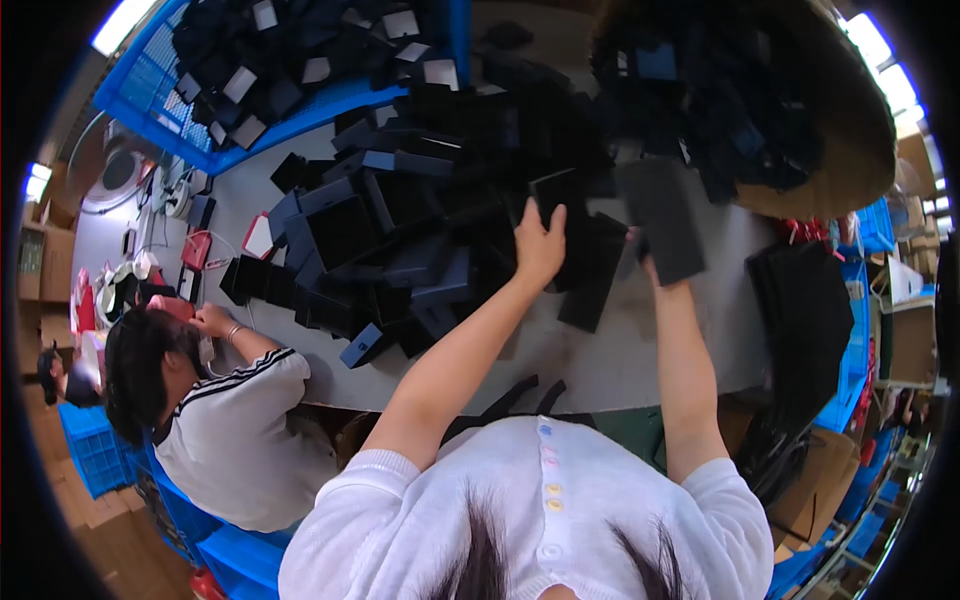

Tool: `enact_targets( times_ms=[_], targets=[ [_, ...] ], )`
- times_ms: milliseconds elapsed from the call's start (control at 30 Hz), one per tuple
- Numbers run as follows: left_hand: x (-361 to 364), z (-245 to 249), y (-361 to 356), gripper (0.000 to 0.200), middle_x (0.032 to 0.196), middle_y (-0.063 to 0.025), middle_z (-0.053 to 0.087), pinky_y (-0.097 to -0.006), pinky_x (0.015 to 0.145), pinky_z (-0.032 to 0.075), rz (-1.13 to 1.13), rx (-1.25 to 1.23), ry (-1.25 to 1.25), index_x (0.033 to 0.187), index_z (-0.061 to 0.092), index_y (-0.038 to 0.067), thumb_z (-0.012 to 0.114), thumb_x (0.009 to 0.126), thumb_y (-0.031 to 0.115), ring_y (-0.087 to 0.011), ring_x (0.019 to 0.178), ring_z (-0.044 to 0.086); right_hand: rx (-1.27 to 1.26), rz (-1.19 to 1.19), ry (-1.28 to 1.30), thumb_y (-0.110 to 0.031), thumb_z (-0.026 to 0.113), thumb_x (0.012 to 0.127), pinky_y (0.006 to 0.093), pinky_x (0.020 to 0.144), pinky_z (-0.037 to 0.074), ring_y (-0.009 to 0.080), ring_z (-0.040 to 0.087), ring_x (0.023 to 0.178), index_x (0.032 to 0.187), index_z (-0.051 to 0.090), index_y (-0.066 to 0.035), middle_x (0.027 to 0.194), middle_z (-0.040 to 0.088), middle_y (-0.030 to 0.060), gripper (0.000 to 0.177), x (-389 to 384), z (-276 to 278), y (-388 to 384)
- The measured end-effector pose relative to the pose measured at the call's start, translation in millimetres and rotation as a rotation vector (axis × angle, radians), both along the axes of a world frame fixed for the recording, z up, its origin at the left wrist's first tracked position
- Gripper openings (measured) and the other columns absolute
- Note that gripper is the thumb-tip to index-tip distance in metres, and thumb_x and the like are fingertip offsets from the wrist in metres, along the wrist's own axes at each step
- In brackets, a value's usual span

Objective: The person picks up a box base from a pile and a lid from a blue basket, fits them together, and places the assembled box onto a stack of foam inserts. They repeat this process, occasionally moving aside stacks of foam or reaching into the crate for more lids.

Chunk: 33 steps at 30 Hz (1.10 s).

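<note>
Grey surface (600,350) carries a wide heap of black boxes (400,240). Blue crate (150,70) behind it holds more, some with pale panels; any print is too small to read. Cardboard bin (850,150) at far right. Right hand (648,262) is closed on a dark flat panel (665,215), held up just right of the heap. Left hand (540,245) is open, fingers spread on the heap's edge.

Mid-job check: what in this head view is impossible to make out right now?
All in the head view:
- Right hand: fingers hidden behind the dark flat piece it holds.
- Left hand: palm down on the black box pile; which box it touches is unclear.
- Cardboard bin: dark contents blurred, cut by the lens edge.
- Co-worker's hand: too small; what it holds is unreadable.
</note>
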<state>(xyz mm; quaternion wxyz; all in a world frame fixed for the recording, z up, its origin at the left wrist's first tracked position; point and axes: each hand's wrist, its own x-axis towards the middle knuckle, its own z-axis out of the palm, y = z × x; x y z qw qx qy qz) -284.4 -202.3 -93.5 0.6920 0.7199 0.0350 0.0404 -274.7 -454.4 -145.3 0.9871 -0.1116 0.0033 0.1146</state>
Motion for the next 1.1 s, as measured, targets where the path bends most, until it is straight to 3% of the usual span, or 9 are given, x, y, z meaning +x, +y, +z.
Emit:
enact_targets(
  times_ms=[33, 133, 333, 400, 600, 667, 800, 967, 1100],
  targets=[
    [5.9, 3.0, -5.2, 0.037, 0.097, -0.0215, 0.067, -0.0401, 0.079, 0.051, 0.039, -0.025, -0.087, 0.12, 0.051, -0.001, 0.06, 0.091, 0.021, -0.0385, 0.094, 0.065, -0.053, -0.326, 0.504, -0.033, 0.052, 0.096, 0.0324, 0.088, 0.049, 0.0218, 0.059, 0.106, 0.125, 0.055, -0.003, 0.121, 0.059, 0.012, 0.042, 6.2, 27.4, 36.9],
    [23.4, 18.1, -1.4, 0.035, 0.097, -0.0225, 0.067, -0.0393, 0.08, 0.05, 0.138, -0.088, -0.2, 0.119, 0.054, -0.001, 0.06, 0.091, 0.018, -0.0383, 0.096, 0.065, -0.907, -0.093, 0.194, -0.029, 0.051, 0.097, 0.0318, 0.086, 0.05, 0.0202, 0.06, 0.104, 0.125, 0.055, -0.003, 0.121, 0.059, 0.0116, 0.038, 22.5, 38.5, 93.4],
    [95.1, -0.5, 29.3, 0.045, 0.107, -0.0243, 0.064, -0.0396, 0.086, 0.048, 0.088, 0.126, 0.04, 0.125, 0.051, 0.001, 0.059, 0.09, 0.027, -0.0372, 0.101, 0.063, -1.453, -0.119, 0.051, -0.023, 0.066, 0.087, 0.0329, 0.085, 0.05, 0.0204, 0.063, 0.097, 0.12, 0.059, 0.0, 0.107, 0.067, 0.0108, 0.041, 101.3, 41.3, 113.6],
    [116.4, 3.2, 33.8, 0.088, 0.132, -0.0233, 0.048, -0.0354, 0.095, 0.043, -0.002, -0.491, 0.412, 0.148, 0.019, 0.005, 0.065, 0.085, 0.046, -0.0301, 0.117, 0.052, -1.842, -0.539, 0.115, -0.028, 0.077, 0.074, 0.0384, 0.086, 0.049, 0.0316, 0.066, 0.094, 0.116, 0.06, 0.001, 0.104, 0.068, 0.0207, 0.054, 117.4, 41.3, 118.5],
    [130.3, -12.8, 24.5, 0.093, 0.127, -0.0228, 0.053, -0.0334, 0.094, 0.045, -0.232, -0.039, 0.18, 0.146, 0.024, 0.004, 0.079, 0.073, 0.023, -0.0288, 0.115, 0.055, -1.828, -0.723, 0.038, -0.025, 0.075, 0.078, 0.0381, 0.075, 0.052, 0.0333, 0.066, 0.085, 0.109, 0.06, 0.004, 0.102, 0.067, 0.0201, 0.045, 137.5, 34.4, 137.6],
    [143.3, -19.1, 33.8, 0.08, 0.112, -0.0203, 0.063, -0.0345, 0.092, 0.047, -0.412, 0.156, 0.357, 0.136, 0.041, 0.002, 0.081, 0.068, 0.014, -0.0294, 0.106, 0.062, -1.192, -0.555, 0.337, -0.015, 0.072, 0.081, 0.0329, 0.058, 0.05, 0.0226, 0.063, 0.071, 0.107, 0.061, 0.001, 0.094, 0.066, 0.0118, 0.032, 144.7, 31.4, 138.4],
    [141.8, 34.6, 49.7, 0.063, 0.104, -0.0196, 0.066, -0.0384, 0.089, 0.05, -0.496, 0.526, 0.279, 0.123, 0.055, 0.001, 0.079, 0.072, 0.029, -0.0336, 0.103, 0.063, -1.046, -0.541, 0.483, -0.011, 0.071, 0.082, 0.0283, 0.051, 0.046, 0.0155, 0.057, 0.061, 0.107, 0.06, -0.001, 0.091, 0.064, 0.0065, 0.029, 166.2, -3.1, 121.7],
    [211.2, 111.7, 99.7, 0.058, 0.111, -0.021, 0.065, -0.0397, 0.087, 0.051, -0.485, 0.691, 0.017, 0.114, 0.063, 0.001, 0.072, 0.075, 0.043, -0.0335, 0.102, 0.064, -1.794, -0.315, 0.206, -0.038, 0.067, 0.086, 0.0327, 0.062, 0.05, 0.018, 0.065, 0.067, 0.089, 0.067, 0.003, 0.071, 0.067, 0.0107, 0.041, 167.2, 1.3, 103.7],
    [366.4, 33.6, 137.3, 0.065, 0.131, -0.0209, 0.051, -0.0478, 0.094, 0.047, -0.132, 1.279, -0.018, 0.13, 0.048, 0.008, 0.07, 0.078, 0.039, -0.041, 0.119, 0.051, -1.668, -0.401, 0.142, -0.027, 0.068, 0.087, 0.0315, 0.061, 0.049, 0.0188, 0.063, 0.062, 0.086, 0.065, 0.003, 0.07, 0.067, 0.0096, 0.03, 165.1, -3.4, 115.6]
  ],
)
